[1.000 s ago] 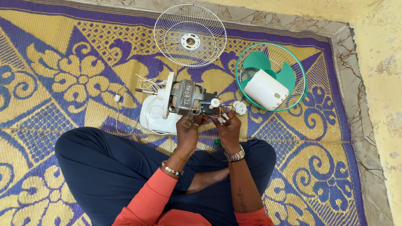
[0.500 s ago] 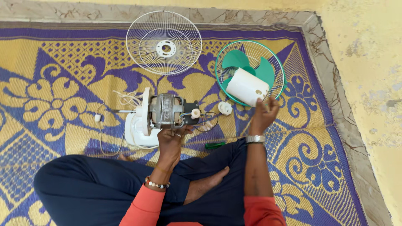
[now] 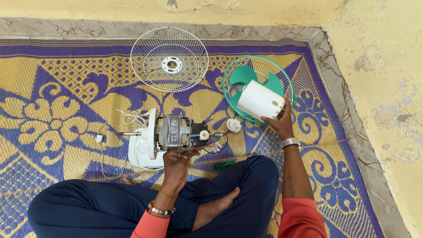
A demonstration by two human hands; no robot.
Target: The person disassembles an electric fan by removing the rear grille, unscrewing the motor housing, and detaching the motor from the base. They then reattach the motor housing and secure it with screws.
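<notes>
At frame centre, left hand [image 3: 176, 158] clamped under bare motor [image 3: 172, 132], fingers curled round its casing, base [image 3: 140, 152] behind. Right of centre, right hand [image 3: 278, 122] gripping white cover [image 3: 261, 101], fingers wrapped on its lower edge, over green guard [image 3: 257, 88]. White grille [image 3: 169, 59] at upper middle, off. Stripped down; cover not yet on motor.

The left hand [image 3: 178, 155] gripped the fan motor [image 3: 173, 131] — the right hand [image 3: 278, 122] grasped the white motor cover [image 3: 260, 100].
</notes>
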